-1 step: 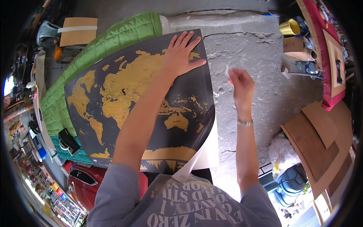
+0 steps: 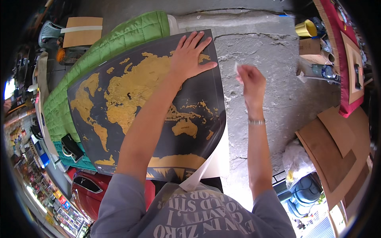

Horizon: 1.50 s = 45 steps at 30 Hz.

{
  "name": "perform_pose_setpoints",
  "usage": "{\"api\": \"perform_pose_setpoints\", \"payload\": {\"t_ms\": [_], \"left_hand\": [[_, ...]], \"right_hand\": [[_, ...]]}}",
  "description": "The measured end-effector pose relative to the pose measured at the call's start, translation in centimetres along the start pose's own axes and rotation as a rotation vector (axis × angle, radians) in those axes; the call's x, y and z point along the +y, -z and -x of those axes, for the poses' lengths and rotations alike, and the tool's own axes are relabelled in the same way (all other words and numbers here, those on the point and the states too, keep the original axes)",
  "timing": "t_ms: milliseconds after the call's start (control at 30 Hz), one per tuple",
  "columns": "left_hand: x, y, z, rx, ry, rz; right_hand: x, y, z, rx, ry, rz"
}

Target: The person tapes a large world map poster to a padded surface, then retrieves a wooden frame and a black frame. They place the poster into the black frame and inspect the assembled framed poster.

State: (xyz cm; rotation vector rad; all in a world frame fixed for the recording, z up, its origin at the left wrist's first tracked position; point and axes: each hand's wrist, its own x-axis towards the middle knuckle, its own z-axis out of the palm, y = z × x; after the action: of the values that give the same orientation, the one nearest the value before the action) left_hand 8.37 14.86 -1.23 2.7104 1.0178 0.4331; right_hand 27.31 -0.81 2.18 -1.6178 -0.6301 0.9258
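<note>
A dark world map poster (image 2: 139, 83) with gold land areas lies spread out in front of me, partly over a green quilt (image 2: 139, 29). My left hand (image 2: 189, 57) rests flat near its far right corner, fingers spread. My left forearm crosses the map and hides part of it. The poster's near right corner curls up, and white sheet (image 2: 219, 158) shows beside it. Right of the poster, my right hand (image 2: 253, 85) is raised, apart from it. Its fingertips pinch a small whitish scrap (image 2: 237, 67), too blurred to name exactly.
Rough grey concrete (image 2: 262, 47) extends to the right. Brown cardboard sheets (image 2: 327, 146) and a clear plastic bag (image 2: 297, 162) stand at the right. A yellow bucket (image 2: 305, 29) is farther back. Near left are a red shiny object (image 2: 91, 198) and a black item (image 2: 71, 147).
My right hand has shifted slightly away from me and to the left with the whitish scrap. My left hand remains flat on the poster.
</note>
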Motion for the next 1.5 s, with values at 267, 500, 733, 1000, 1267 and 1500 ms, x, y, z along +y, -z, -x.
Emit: {"api": "perform_pose_setpoints", "payload": {"t_ms": [267, 500, 733, 1000, 1267, 1500], "left_hand": [[-0.2, 0.6, -0.8, -0.012, -0.009, -0.034], [-0.4, 0.4, -0.8, -0.046, 0.014, -0.008], [-0.3, 0.5, -0.8, -0.061, 0.027, -0.012], [-0.4, 0.3, -0.8, -0.039, 0.006, 0.002], [-0.3, 0.5, -0.8, -0.05, 0.016, 0.003], [-0.3, 0.5, -0.8, -0.056, 0.026, 0.005]], "right_hand": [[1.5, -7.6, -11.6, -0.123, -0.046, -0.134], [2.1, -7.7, -13.4, -0.216, -0.088, -0.083], [1.9, -8.1, -13.7, -0.214, -0.07, -0.026], [1.7, -8.4, -13.6, -0.177, -0.042, 0.023], [2.3, -8.8, -13.6, -0.15, 0.001, 0.035], [2.2, -9.3, -13.8, -0.122, -0.009, -0.008]]}}
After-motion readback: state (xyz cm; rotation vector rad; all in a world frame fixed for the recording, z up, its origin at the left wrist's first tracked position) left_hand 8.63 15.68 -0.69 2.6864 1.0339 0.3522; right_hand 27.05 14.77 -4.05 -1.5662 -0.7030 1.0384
